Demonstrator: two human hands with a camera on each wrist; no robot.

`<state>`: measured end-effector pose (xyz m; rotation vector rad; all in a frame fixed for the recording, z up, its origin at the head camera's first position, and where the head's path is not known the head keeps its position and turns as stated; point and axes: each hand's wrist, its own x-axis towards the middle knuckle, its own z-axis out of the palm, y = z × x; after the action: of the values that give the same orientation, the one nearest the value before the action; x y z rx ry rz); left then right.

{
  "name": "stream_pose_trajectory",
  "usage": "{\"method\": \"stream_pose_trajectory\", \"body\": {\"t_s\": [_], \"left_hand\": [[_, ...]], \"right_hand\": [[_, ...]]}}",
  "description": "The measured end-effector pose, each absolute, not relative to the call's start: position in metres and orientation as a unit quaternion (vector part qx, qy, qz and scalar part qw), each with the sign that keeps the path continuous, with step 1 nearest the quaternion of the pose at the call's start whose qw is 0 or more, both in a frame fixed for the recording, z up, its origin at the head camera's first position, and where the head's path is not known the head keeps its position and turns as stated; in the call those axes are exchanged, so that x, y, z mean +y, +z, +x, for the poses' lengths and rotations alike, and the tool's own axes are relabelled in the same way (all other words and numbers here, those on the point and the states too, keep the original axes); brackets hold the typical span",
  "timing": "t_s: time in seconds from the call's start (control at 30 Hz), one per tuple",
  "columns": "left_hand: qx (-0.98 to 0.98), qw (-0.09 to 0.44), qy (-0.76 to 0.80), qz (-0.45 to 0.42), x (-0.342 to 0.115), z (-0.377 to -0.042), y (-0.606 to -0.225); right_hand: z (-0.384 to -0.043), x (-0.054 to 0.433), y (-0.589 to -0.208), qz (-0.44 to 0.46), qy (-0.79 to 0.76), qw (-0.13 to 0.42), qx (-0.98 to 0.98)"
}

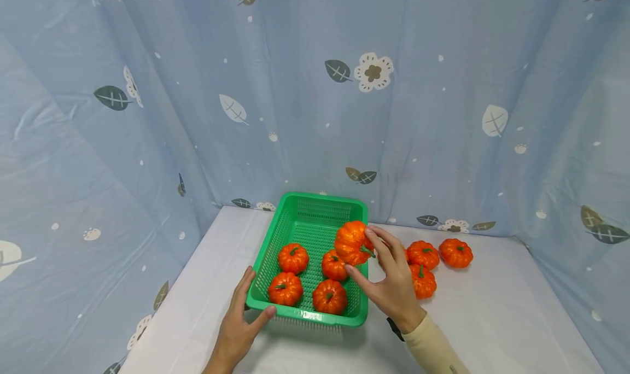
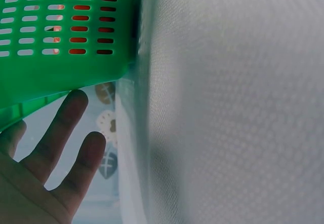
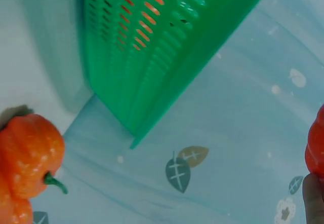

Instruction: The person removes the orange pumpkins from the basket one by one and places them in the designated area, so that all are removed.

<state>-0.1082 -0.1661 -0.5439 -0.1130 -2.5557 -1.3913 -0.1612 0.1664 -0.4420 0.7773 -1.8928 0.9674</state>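
Note:
My right hand point(image 1: 395, 292) holds a small orange pumpkin point(image 1: 352, 241) with a green stem between thumb and fingers, over the right side of a green plastic basket point(image 1: 283, 210). At the right wrist view's edge, part of that pumpkin point(image 3: 317, 145) shows beside a fingertip. Several similar pumpkins lie in the basket, one point(image 1: 330, 297) near its front right corner. At the front left corner, my left hand point(image 1: 235, 322) is spread, thumb at the front rim and fingers along the left side. The left wrist view shows its fingers point(image 2: 83, 165) extended below the slotted basket wall point(image 2: 61, 62).
On the white tabletop point(image 1: 502, 308), right of the basket, sits a group of more pumpkins point(image 1: 423, 255), one point(image 1: 455, 253) at its right end. My right hand partly hides the group. A blue patterned curtain point(image 1: 295, 117) hangs behind the table and at both sides.

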Motion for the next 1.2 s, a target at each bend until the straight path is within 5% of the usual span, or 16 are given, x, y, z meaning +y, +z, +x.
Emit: {"method": "stream_pose_trajectory", "body": {"t_s": [0.8,1.2], "left_hand": [[-0.870,0.112,-0.478,-0.039,-0.167,-0.108,-0.545],[-0.866,0.112,-0.485,-0.042,-0.165,-0.108,-0.544]], "right_hand": [[-0.215,0.126,-0.421,0.309,0.404,0.363,-0.781],[-0.250,0.109,-0.426,0.303,0.385,0.282,-0.825]]}}
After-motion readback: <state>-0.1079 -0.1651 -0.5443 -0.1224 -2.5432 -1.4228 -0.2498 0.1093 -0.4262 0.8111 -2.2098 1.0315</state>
